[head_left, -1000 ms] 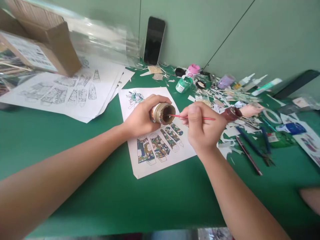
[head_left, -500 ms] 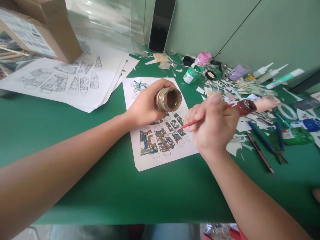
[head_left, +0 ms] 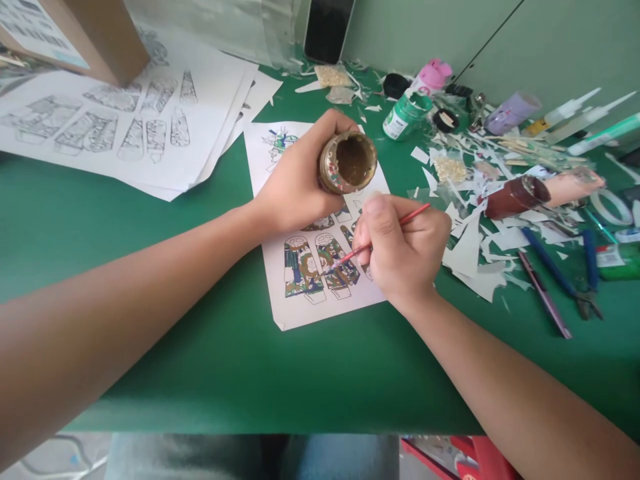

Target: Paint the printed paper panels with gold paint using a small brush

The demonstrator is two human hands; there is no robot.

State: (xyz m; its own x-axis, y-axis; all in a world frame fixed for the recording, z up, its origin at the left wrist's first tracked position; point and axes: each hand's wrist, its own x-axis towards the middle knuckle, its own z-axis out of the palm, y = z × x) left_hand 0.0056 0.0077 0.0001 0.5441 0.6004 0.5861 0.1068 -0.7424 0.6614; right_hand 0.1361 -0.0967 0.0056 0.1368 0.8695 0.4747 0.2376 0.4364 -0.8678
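My left hand is wrapped round an open jar of brown paint, its mouth tilted up and toward me. My right hand pinches a thin red paintbrush, whose tip is over the colored shapes on a white sheet. Whether the tip touches the paper is too small to tell. The shapes are patterned in brown, green, blue and white. Part of the sheet is hidden under my left hand and the jar.
Printed sheets and a cardboard box lie at the left. A phone leans at the back. Rightward are a green paint jar, a dark red jar, paper scraps, a pen and blue-handled pliers.
My right hand and the brush have shifted left and down relative to the sheet, the tip now nearer the left shapes. The camera view has also moved slightly.
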